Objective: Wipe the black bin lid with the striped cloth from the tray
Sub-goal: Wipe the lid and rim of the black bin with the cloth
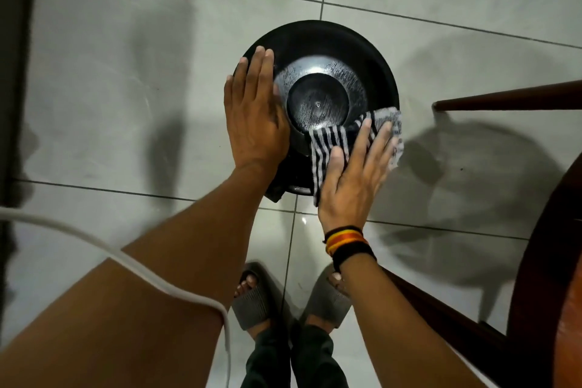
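The round black bin lid [327, 72] sits on its bin on the tiled floor, with wet streaks across its raised centre. My left hand [255, 113] lies flat on the lid's left side, fingers together and extended, holding nothing. My right hand [356, 173] presses the black-and-white striped cloth [327, 143] flat against the lid's near right edge. The cloth drapes over the rim and hangs down a little. No tray is in view.
A dark wooden table edge [548, 261] and its legs [507, 99] stand at the right. A white cable [126, 261] crosses my left forearm. My feet in grey slippers [261, 299] stand just below the bin. Dark furniture [12, 72] runs along the left edge.
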{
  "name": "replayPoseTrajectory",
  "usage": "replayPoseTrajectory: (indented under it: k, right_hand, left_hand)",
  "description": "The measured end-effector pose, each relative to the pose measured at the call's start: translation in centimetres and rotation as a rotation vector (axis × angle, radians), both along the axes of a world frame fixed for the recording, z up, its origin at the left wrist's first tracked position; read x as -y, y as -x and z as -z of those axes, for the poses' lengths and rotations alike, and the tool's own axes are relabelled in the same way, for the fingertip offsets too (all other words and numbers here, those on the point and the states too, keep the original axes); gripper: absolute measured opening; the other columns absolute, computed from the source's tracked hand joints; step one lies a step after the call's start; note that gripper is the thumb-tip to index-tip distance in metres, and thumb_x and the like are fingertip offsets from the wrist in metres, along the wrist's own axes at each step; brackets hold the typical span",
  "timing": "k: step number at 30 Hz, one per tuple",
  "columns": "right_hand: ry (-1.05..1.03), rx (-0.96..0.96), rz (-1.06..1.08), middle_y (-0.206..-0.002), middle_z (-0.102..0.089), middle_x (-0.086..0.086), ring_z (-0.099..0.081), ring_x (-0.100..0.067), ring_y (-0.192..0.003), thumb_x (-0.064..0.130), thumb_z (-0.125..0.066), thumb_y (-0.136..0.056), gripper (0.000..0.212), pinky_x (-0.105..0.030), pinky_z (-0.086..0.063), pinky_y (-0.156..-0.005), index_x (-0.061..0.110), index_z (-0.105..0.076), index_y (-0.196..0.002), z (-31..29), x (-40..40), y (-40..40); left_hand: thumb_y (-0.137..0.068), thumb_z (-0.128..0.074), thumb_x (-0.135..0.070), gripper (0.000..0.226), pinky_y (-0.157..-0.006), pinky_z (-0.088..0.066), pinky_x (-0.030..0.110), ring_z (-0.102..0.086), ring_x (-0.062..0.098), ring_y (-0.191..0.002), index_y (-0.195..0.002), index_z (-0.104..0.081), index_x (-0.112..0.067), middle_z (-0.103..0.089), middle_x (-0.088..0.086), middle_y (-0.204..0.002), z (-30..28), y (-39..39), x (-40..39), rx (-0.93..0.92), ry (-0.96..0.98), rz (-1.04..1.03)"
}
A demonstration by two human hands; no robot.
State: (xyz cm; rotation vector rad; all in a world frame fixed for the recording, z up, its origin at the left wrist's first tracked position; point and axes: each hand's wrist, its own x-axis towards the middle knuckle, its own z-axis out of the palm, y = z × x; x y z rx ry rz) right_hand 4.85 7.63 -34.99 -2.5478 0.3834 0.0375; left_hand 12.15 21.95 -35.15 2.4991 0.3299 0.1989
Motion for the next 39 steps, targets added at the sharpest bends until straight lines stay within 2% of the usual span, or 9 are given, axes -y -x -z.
replayPoseTrajectory:
  k: [5,9,12,17,23,29,32,36,39]
  right_hand:
    - [0.185,-0.089,-0.132,-0.171,0.010,-0.014,0.006,-0.039,-0.158,0.048,-0.019,-0.108,0.064,-0.067,-0.006,-0.124,0.021,0.000,-0.164,0.2,-2.8,4.1]
    - [0.184,-0.100,-0.176,-0.168,0.028,-0.009,0.020,-0.033,-0.157,0.042,-0.031,-0.106,0.073,-0.062,-0.006,-0.124,0.022,0.012,-0.162,1.7,-3.6,8.8]
    - [0.135,-0.070,-0.178,-0.170,0.024,-0.006,0.019,-0.031,-0.158,0.045,-0.036,-0.105,0.074,-0.058,0.003,-0.127,0.023,0.003,-0.163,1.6,-3.5,7.1]
    - [0.009,-0.006,-0.098,-0.173,-0.004,-0.009,0.003,-0.033,-0.160,0.049,-0.054,-0.099,0.073,-0.063,-0.005,-0.126,0.022,-0.024,-0.160,0.7,-2.2,5.9]
    - [-0.142,0.057,-0.058,-0.171,-0.011,-0.013,0.003,-0.032,-0.159,0.023,-0.074,-0.089,0.073,-0.062,-0.018,-0.125,0.012,-0.039,-0.152,-0.3,-1.9,5.2]
    - [-0.183,0.109,0.009,-0.172,-0.012,-0.010,0.002,-0.030,-0.160,-0.005,-0.061,-0.084,0.077,-0.060,-0.013,-0.127,0.014,-0.036,-0.155,-0.6,-0.6,4.1]
    - [-0.222,0.105,0.053,-0.173,-0.013,-0.008,-0.001,-0.025,-0.161,-0.005,-0.046,-0.091,0.073,-0.047,-0.011,-0.131,0.015,-0.031,-0.159,-0.7,1.8,2.1]
    - [-0.267,0.085,0.059,-0.171,-0.020,-0.010,-0.018,-0.008,-0.155,-0.014,-0.036,-0.089,0.073,-0.003,-0.016,-0.116,0.013,-0.035,-0.158,-1.6,4.6,-1.9]
    - [-0.310,0.061,-0.004,-0.168,-0.030,-0.006,-0.023,-0.001,-0.151,-0.013,-0.032,-0.087,0.074,-0.005,-0.018,-0.118,0.016,-0.043,-0.155,-1.4,6.5,-5.3]
  left_hand:
    - [-0.113,-0.031,-0.026,0.052,-0.134,-0.018,0.047,-0.026,0.024,-0.163,-0.164,-0.036,-0.017,-0.035,0.002,-0.173,-0.1,0.1,0.0,0.001,-0.010,-0.001]
    - [-0.113,-0.030,-0.027,0.053,-0.134,-0.016,0.048,-0.024,0.024,-0.163,-0.165,-0.034,-0.017,-0.034,0.003,-0.173,-0.1,0.0,-0.1,-0.014,-0.002,-0.004]
    - [-0.112,-0.029,-0.029,0.055,-0.135,-0.015,0.047,-0.023,0.024,-0.163,-0.166,-0.033,-0.017,-0.033,0.002,-0.173,0.0,-0.1,-0.1,-0.015,-0.014,-0.002]
    - [-0.113,-0.032,-0.027,0.053,-0.135,-0.016,0.046,-0.024,0.024,-0.163,-0.165,-0.034,-0.017,-0.033,0.002,-0.173,0.0,-0.1,-0.2,-0.017,-0.013,-0.006]
    - [-0.113,-0.033,-0.027,0.052,-0.134,-0.016,0.046,-0.024,0.023,-0.163,-0.165,-0.034,-0.018,-0.033,0.001,-0.173,-0.2,0.0,-0.1,-0.019,-0.017,-0.010]
    - [-0.113,-0.034,-0.023,0.052,-0.134,-0.017,0.046,-0.024,0.023,-0.163,-0.165,-0.035,-0.018,-0.034,0.001,-0.173,-0.3,0.0,-0.1,-0.012,-0.029,-0.008]
    - [-0.114,-0.035,-0.022,0.052,-0.134,-0.017,0.047,-0.023,0.024,-0.163,-0.165,-0.034,-0.017,-0.033,0.001,-0.173,-0.2,0.0,-0.1,-0.012,-0.021,-0.005]
    - [-0.114,-0.033,-0.024,0.052,-0.135,-0.016,0.047,-0.022,0.023,-0.164,-0.166,-0.033,-0.018,-0.032,0.000,-0.174,-0.2,0.0,-0.1,-0.015,-0.017,-0.007]
    - [-0.114,-0.033,-0.024,0.051,-0.135,-0.015,0.045,-0.022,0.023,-0.164,-0.166,-0.033,-0.018,-0.032,0.000,-0.174,-0.3,0.0,-0.1,-0.017,-0.026,-0.007]
